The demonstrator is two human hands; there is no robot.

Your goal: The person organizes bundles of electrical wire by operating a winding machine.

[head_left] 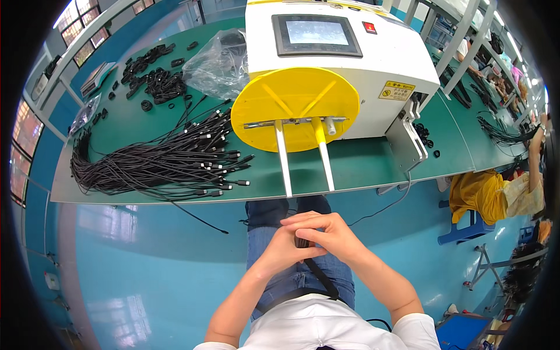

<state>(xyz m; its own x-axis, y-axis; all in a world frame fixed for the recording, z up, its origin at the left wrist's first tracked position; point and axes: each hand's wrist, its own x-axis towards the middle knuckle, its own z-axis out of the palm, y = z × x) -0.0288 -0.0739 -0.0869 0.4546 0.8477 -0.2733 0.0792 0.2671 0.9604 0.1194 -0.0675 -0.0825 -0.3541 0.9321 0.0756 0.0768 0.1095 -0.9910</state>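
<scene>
My left hand (284, 248) and my right hand (331, 232) meet above my lap, in front of the table edge. Their fingers overlap around a small dark object (301, 241), which shows only in part between them; its kind is hidden. From beneath the hands a black strap (319, 274) runs down toward my waist. Ahead stands a white machine (373, 70) with a yellow disc (296, 105) on its front. Two pale rods, a left rod (282, 157) and a right rod (324, 160), stick out from the disc toward me.
A bundle of black cables (151, 166) covers the table's left, one cable end hanging over the edge. Behind lie coiled black pieces (160, 81) and a clear plastic bag (219, 64). At right, a person in yellow clothing (481, 195) sits on a blue stool (466, 230).
</scene>
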